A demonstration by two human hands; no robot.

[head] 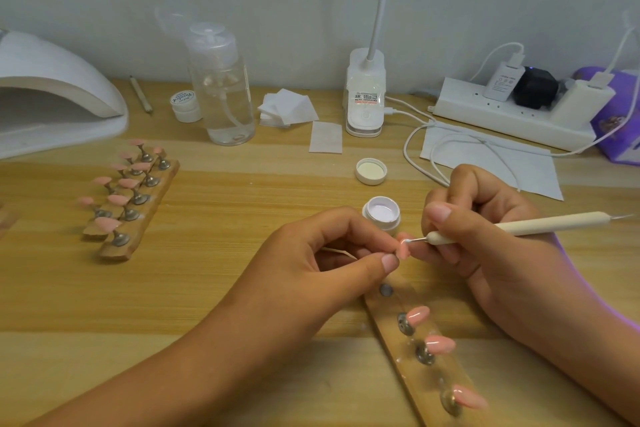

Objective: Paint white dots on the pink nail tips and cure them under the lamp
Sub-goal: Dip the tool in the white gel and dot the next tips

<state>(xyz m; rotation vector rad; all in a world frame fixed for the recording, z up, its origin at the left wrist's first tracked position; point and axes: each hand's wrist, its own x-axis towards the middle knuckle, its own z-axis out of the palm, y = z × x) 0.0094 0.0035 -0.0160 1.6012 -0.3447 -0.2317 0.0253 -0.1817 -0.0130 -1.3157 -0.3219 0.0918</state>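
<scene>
Wooden desk [242, 288] | open jar [381, 212]: white gel | left fingers [389, 262] pinch pink nail tip [507, 251] | right grip dotting tool [519, 226]

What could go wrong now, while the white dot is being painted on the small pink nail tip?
1. The left hand pinches the pink nail tip by its edge only; the thin cream dotting tool in the right hand might smear if either shakes.
2. The open white gel jar sits just behind the fingers and could be knocked.
3. The right forearm lies near three pink tips on the wooden holder strip.

Pink nail tip [506, 251] — glossy, pinched between fingers [389, 262] — dotting tool [519, 227] touching it.
</scene>
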